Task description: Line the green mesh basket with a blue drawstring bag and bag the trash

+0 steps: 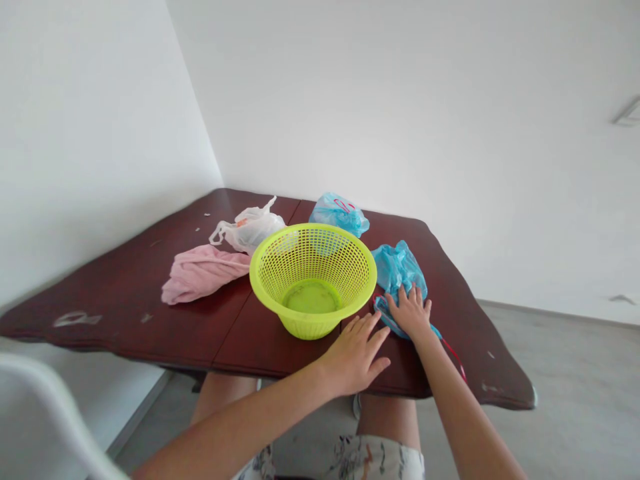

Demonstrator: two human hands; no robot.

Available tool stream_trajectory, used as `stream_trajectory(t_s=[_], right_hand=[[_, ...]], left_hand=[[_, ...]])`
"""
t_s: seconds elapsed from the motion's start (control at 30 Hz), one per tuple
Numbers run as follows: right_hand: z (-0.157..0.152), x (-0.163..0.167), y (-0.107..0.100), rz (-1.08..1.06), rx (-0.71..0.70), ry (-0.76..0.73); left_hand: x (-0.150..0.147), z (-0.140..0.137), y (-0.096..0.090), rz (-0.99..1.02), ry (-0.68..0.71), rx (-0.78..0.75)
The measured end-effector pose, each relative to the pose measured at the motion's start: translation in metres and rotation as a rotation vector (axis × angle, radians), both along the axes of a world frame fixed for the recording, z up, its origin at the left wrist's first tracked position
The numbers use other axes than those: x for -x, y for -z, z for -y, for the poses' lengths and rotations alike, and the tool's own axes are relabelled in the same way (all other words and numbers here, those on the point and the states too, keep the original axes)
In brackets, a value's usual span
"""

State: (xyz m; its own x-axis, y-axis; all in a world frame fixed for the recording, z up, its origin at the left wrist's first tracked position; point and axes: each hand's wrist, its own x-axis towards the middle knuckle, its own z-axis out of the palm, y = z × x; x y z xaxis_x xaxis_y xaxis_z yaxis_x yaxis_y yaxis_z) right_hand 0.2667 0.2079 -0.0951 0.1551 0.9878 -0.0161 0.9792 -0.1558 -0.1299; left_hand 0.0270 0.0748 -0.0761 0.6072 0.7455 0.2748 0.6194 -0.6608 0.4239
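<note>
A yellow-green plastic colander stands upright on the dark red table, with nothing visible inside it. Just in front of its right side is my left hand, fingers spread and holding nothing. My right hand rests with spread fingers on a crumpled blue plastic bag to the right of the colander. From under my right wrist a red drawstring trails toward the table's front edge. Whatever the blue bag contains is hidden.
Left of the colander lie a folded pink cloth and a knotted white plastic bag. Behind it sits a second blue bag with red ties. The wooden table has a wavy edge and meets white walls. A white chair back is at lower left.
</note>
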Motion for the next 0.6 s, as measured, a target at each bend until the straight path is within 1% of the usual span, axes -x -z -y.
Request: stream_trajectory(t_s=[0.1, 0.17, 0.23, 0.33, 0.4, 0.5, 0.6], right_hand=[[-0.033, 0.003, -0.004, -0.035, -0.016, 0.026], [-0.046, 0.006, -0.007, -0.058, -0.033, 0.038], [-0.053, 0.009, -0.010, -0.079, -0.059, 0.043], [-0.053, 0.014, -0.019, -0.113, -0.117, 0.046], [-0.050, 0.018, -0.030, -0.130, -0.190, 0.041], [-0.053, 0.030, -0.057, -0.154, -0.353, 0.000], [-0.073, 0.055, -0.089, -0.216, -0.482, -0.109]], left_hand=[[0.010, 0.009, 0.011, -0.008, -0.030, 0.061], [0.012, 0.013, 0.014, -0.005, -0.041, 0.070], [0.010, 0.016, 0.015, 0.004, -0.055, 0.064], [0.008, 0.019, 0.015, 0.000, -0.073, 0.043], [0.007, 0.020, 0.014, -0.008, -0.075, 0.021], [0.007, 0.020, 0.014, -0.012, -0.069, 0.002], [0.008, 0.019, 0.012, -0.002, -0.055, 0.023]])
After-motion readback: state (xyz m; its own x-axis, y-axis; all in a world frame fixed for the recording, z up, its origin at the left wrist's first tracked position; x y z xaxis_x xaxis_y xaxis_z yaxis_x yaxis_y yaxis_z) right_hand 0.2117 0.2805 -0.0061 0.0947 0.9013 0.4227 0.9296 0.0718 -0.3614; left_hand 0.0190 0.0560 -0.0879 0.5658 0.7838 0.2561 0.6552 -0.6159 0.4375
